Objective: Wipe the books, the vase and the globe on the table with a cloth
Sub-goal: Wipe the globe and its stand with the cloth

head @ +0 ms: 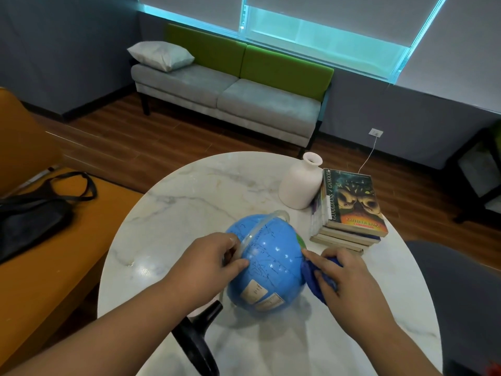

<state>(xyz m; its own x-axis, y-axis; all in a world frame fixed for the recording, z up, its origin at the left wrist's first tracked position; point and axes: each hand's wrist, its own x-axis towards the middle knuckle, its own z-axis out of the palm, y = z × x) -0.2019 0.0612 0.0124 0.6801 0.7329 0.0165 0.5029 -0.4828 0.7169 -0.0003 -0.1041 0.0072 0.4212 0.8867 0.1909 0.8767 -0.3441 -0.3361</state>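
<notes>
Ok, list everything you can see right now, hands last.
table: 1, white marble, centre
globe: 1, blue, tilted, table's near side
cloth: 1, blue, against globe's right side
books: 1 stack, mixed, table's right edge
vase: 1, white, table's far right, beside books
sofa: 1, grey and green, beyond table
pillow: 1, white, sofa's left end
bag: 1, black, on orange seat, left
hands: 2; left hand grips globe, right hand holds cloth

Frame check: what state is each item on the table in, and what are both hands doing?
globe: tipped on its side, held.
cloth: bunched, pressed against the globe's right side.
vase: upright, beside the books, untouched.
books: closed, stacked flat.
left hand: grips the globe's arc.
right hand: holds the cloth.
</notes>
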